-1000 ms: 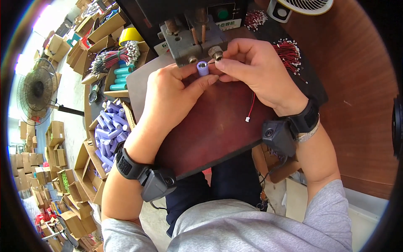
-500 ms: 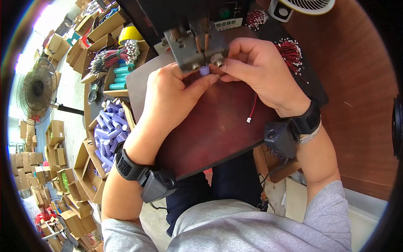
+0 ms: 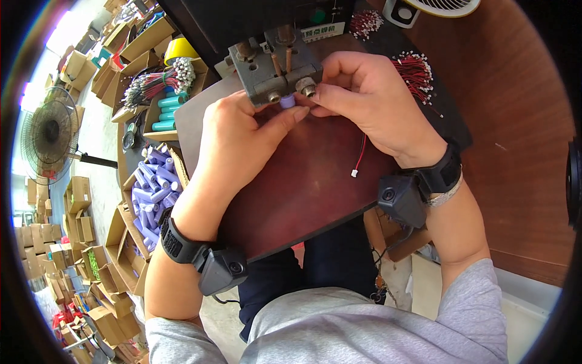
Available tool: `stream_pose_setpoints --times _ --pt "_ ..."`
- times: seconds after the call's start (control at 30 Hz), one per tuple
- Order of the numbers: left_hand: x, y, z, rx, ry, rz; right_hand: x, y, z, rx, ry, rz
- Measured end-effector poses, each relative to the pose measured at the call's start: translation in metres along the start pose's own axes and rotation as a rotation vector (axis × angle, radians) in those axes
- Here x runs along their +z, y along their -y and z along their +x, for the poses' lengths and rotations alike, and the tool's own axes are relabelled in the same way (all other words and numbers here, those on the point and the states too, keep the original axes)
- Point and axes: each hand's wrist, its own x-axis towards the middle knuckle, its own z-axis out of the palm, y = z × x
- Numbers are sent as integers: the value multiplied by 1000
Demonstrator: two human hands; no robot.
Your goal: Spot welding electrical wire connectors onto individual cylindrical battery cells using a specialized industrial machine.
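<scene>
A purple cylindrical battery cell [image 3: 287, 101] is under the metal head of a spot welder [image 3: 262, 87], which has two copper rods; only part of the cell shows. My left hand [image 3: 239, 136] is closed on the cell, its thumb along the near side and the other fingers mostly hidden behind the head. On the other side, my right hand [image 3: 379, 106] pinches thumb and forefinger beside the head's right bolt. A thin red wire lead [image 3: 362, 151] with a white plug hangs below this hand; its upper end is hidden in the fingers.
A dark red work board [image 3: 303, 188] lies beneath my hands. To the left are a carton of purple cells [image 3: 156, 185], green cells [image 3: 170, 112] and bundled wire leads [image 3: 160, 82]. More red-black leads [image 3: 415, 76] and a small fan [image 3: 445, 6] are at the far right.
The whole view has shifted slightly, moving the scene a little to the left. The welder head shows more of its top and looks sharper. Both hands keep nearly the same pose around the cell.
</scene>
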Motion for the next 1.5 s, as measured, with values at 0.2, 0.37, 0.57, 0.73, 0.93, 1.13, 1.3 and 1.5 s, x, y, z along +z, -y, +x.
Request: stream_pose_setpoints --times 0.2,0.37,0.57,0.73,0.93,1.13,1.3,1.5 --pt "-5 -3 -1 -94 76 112 1 -1 -1 -38 -12 -50" --pt "-6 -5 -1 -123 84 143 2 1 0 43 -17 11" --pt "0 0 -1 -198 69 -261 2 -2 0 -13 -12 -42" --pt "-5 -2 -2 -114 89 63 0 -2 -1 45 25 68" --pt "-5 -4 -1 -121 70 66 1 1 2 35 28 74" --pt "-18 -13 -15 -107 87 55 -3 27 -39 -374 -322 -449" --pt "-26 -28 -38 -256 106 -119 6 27 -79 -612 -147 -899" --pt "-27 -44 -49 -204 99 -383 -2 31 -83 -427 -253 -979"
